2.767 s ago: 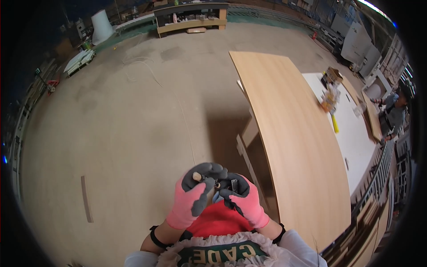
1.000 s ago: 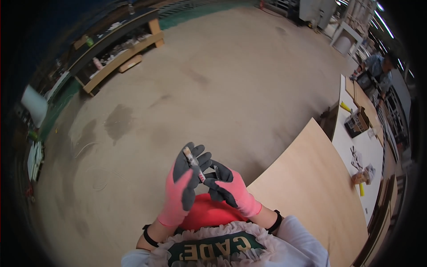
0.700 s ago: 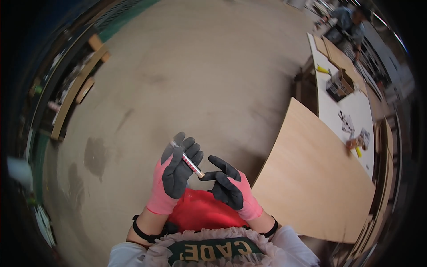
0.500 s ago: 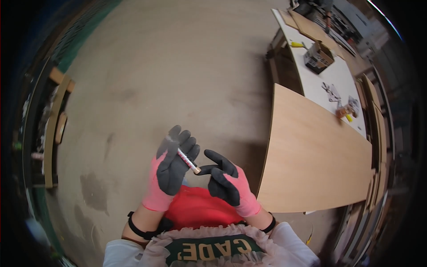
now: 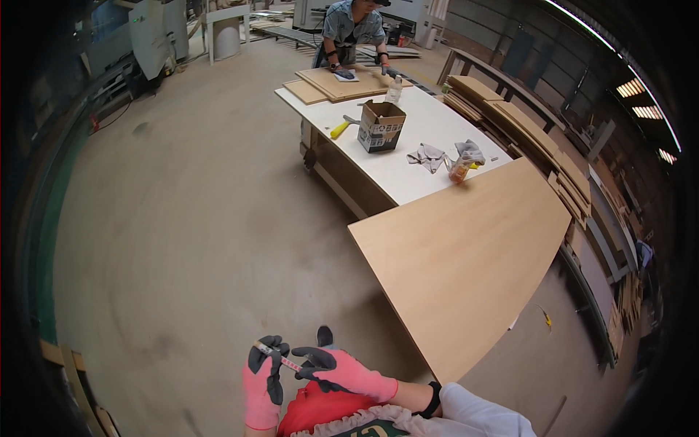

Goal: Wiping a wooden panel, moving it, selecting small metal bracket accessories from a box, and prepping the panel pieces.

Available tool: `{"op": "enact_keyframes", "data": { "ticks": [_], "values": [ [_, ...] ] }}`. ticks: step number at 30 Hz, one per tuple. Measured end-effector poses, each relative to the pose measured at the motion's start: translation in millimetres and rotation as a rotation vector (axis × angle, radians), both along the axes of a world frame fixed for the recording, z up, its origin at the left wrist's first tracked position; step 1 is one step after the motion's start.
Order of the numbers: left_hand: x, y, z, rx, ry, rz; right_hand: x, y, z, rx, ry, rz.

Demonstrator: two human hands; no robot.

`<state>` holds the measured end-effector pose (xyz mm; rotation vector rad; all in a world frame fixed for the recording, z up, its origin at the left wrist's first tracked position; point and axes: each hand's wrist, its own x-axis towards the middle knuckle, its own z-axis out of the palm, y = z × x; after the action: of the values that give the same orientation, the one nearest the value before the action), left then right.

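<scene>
A slim white pen-like stick with reddish marks [image 5: 290, 363] is held low in front of my body, slanting between my two gloved hands. My left hand [image 5: 263, 373], in a pink glove with dark grey palm and fingers, is closed round its upper left part. My right hand [image 5: 336, 370], in a matching glove, closes its fingers on the lower right end and hides the tip. Just right of my hands lies a large light-wood panel [image 5: 466, 262], its far part resting on a white-topped table [image 5: 429, 109]. Neither hand touches the panel.
On the table stand an open cardboard box [image 5: 381, 127], a yellow-handled tool [image 5: 340, 130], rags [image 5: 428, 156], a jar of orange contents [image 5: 459, 172] and a bottle [image 5: 394, 90]. A co-worker [image 5: 354, 33] wipes a board [image 5: 342, 84] at the far end. Stacked boards [image 5: 510, 120] line the right.
My view has tilted up and turned right, bringing the co-worker into sight. My left fingers have curled round the stick, which lay on an open palm; my right fingers have closed on its end.
</scene>
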<state>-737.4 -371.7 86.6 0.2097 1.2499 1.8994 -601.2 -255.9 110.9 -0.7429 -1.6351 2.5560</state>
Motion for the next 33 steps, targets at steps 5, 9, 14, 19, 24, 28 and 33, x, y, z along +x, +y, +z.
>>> {"op": "enact_keyframes", "data": {
  "ticks": [5,9,14,19,24,28,33],
  "values": [
    [-58.8,98.1,-17.6,0.01,0.023,-0.095,-40.9,111.2,-38.2,-0.119,0.114,-0.133],
    [-101.0,191.7,-17.7,-0.022,0.043,-0.185,-77.8,215.6,-36.6,-0.189,0.128,-0.508],
    [-126.6,306.1,15.2,-0.07,0.039,-0.44,-76.0,308.7,-15.6,-0.048,-0.036,-0.707],
    [-142.8,419.9,15.1,-0.113,0.02,-0.825,-87.2,354.1,-8.7,-0.066,-0.085,-0.854],
    [-178.9,529.1,-19.7,-0.008,0.046,-0.971,-109.9,403.2,-8.9,-0.049,-0.049,-0.923],
    [-224.5,682.5,-63.6,-0.098,0.51,-0.834,-129.6,459.7,-29.3,-0.057,-0.17,-1.179],
    [-278.1,956.5,-108.3,0.125,1.273,-0.55,-187.9,516.6,-51.7,-0.174,-0.283,-1.23]
  ]
}}
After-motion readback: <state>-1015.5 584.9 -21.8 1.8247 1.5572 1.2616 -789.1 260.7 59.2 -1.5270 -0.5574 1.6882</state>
